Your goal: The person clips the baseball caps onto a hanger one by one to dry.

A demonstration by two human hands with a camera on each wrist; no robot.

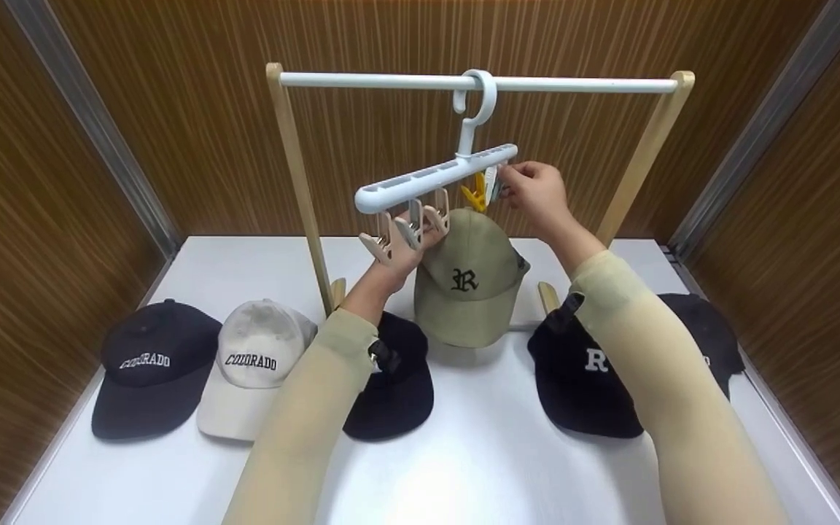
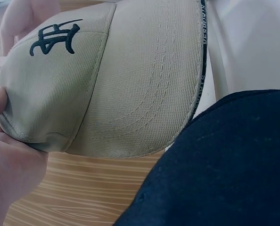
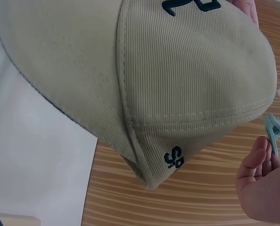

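My left hand (image 1: pixel 399 255) grips the side of a khaki baseball cap (image 1: pixel 464 313), thumb on the crown in the left wrist view. The cap is raised under a white clip hanger (image 1: pixel 427 178), brim facing down and toward me, a dark letter R on its front. With fingers and thumb, my right hand (image 1: pixel 539 195) pinches a mint-green clip (image 3: pixel 273 130) at the hanger's far right end. Beside that clip hang a yellow clip (image 1: pixel 475 193) and a white clip (image 1: pixel 491 184). Several pale pink and grey clips (image 1: pixel 411 230) dangle from the nearer end, overlapping my left hand.
The hanger hooks over the white rail (image 1: pixel 580 85) of a wooden-legged rack (image 1: pixel 296 168). On the white table (image 1: pixel 464 437) lie a navy Colorado cap (image 1: pixel 150 372), a beige Colorado cap (image 1: pixel 252 357) and several dark caps, partly behind my arms. Wood-grain panels (image 1: pixel 391 29) enclose the table.
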